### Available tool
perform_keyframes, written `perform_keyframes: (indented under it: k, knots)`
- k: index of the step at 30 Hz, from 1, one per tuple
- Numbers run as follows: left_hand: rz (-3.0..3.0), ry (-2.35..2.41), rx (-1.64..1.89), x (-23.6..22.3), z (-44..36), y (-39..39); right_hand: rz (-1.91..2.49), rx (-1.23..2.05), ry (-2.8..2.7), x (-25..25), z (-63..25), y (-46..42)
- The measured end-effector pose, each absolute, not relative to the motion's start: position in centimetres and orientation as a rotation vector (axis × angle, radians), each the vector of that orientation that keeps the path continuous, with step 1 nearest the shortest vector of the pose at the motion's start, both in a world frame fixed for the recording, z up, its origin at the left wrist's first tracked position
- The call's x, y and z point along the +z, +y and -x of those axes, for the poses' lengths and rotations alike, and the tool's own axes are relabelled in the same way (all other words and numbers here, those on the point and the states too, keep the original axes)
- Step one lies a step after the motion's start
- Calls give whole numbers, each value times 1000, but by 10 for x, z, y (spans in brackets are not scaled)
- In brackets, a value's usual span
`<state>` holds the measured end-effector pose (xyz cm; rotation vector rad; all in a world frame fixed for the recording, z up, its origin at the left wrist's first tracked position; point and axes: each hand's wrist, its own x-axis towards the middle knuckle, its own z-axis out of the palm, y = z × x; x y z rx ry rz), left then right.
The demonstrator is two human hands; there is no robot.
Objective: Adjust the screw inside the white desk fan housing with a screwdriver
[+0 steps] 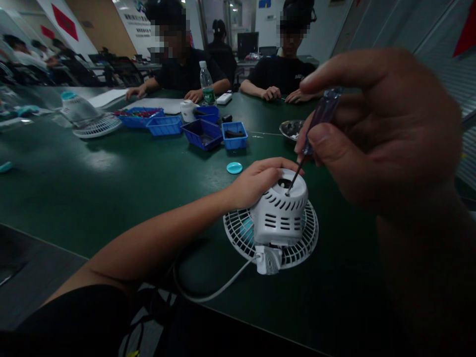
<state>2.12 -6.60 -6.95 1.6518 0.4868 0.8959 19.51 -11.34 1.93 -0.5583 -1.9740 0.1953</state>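
Note:
A white electric fan [279,218] lies grille-down on the green table, its slotted motor housing facing up and a white cord running from its base. My left hand [256,181] is wrapped round the far left side of the housing, with some fingers hidden behind it. In my right hand [375,124] is a screwdriver [320,119] with a clear purplish handle, pinched between thumb and fingers. The screwdriver's tip touches the top of the housing, beside a dark round opening. Just beyond my left hand lies a turquoise oval cap [234,168].
Several blue bins [203,134] stand past the fan, some holding parts. A metal bowl [292,130] is partly behind my right hand. Another white fan [87,116] lies at the left. A water bottle [207,84] stands near two people seated across the table [141,168].

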Motion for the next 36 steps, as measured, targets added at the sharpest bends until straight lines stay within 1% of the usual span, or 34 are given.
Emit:
perform_keyframes:
  k: [3, 4, 7, 10, 15, 24, 29, 36]
  knots:
    - [-1687, 499, 909, -69, -21, -66, 697, -11, -2010, 19, -197, -113]
    - [-1690, 502, 910, -69, -21, -66, 720, -21, -2016, 19, -197, -113]
    - [-1677, 499, 912, -68, -21, -67, 735, -3, -2013, 20, -197, -114]
    - [-1656, 494, 920, -68, -21, -67, 659, -13, -2018, 21, -195, -115]
    - [-1632, 495, 898, -67, -21, -67, 668, 156, -2011, 21, -192, -116]
    - [-1664, 492, 913, -68, -21, -67, 702, 85, -2049, 20, -194, -118]
    - [-1674, 479, 922, -70, -21, -66, 657, -64, -2050, 24, -195, -115]
    - [-1641, 488, 909, -71, -21, -66, 706, -115, -2065, 24, -193, -116]
